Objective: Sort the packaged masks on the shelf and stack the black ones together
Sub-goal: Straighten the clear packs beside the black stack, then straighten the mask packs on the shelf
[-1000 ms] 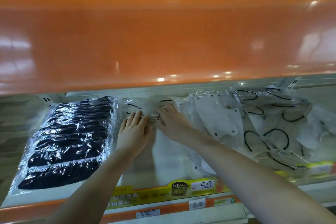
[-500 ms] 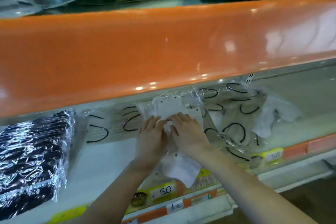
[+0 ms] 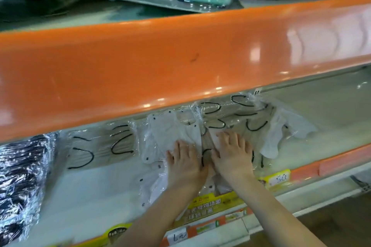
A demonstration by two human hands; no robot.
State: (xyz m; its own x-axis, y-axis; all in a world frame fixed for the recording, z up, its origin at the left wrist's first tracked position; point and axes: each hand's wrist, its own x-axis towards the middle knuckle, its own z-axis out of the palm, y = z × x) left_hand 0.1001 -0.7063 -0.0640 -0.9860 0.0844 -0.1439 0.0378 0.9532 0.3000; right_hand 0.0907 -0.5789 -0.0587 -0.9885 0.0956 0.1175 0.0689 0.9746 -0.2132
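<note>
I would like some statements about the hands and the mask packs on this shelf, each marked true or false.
1. Both hands lie flat on mask packs. True: left hand, right hand.
2. The black masks lie at the left end of the shelf. True.
3. The right hand holds a black mask pack. False: it presses on packs of pale masks with black ear loops.
4. The hands are far apart. False: they lie side by side.

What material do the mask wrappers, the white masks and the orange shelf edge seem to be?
Mask wrappers: thin clear plastic film, judging by crinkles and glare. White masks: probably soft matte nonwoven fabric; no shine. Orange shelf edge: glossy, reflecting lights; painted metal or plastic, unclear which.
</note>
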